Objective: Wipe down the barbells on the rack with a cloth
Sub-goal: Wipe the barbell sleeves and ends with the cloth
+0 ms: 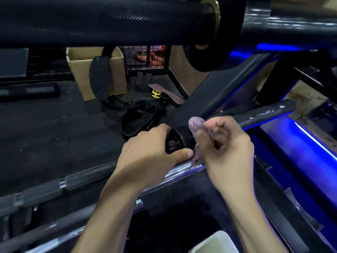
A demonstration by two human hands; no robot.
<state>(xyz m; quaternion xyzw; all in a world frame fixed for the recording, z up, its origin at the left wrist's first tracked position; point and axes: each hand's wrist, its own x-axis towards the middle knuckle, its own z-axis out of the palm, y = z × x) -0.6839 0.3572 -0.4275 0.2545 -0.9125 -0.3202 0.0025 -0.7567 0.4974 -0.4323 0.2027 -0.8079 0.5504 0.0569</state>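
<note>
A dark, speckled rubber floor [45, 128] is seen beneath the equipment. An open brown cardboard box [80, 70] is set against a black wire-mesh cage [145, 57]. Blue strip light [317, 143] is cast along the right side, beside tan wall panels [184, 73].

A cardboard box [80, 73] is standing open on the dark floor mat [45, 128], a black bag [99, 77] leaning against it. A black lifting belt [140, 122] is lying curled nearby, beside a small yellow object [155, 93]. Behind, a wire cage [145, 57] is holding orange items, blurred.
</note>
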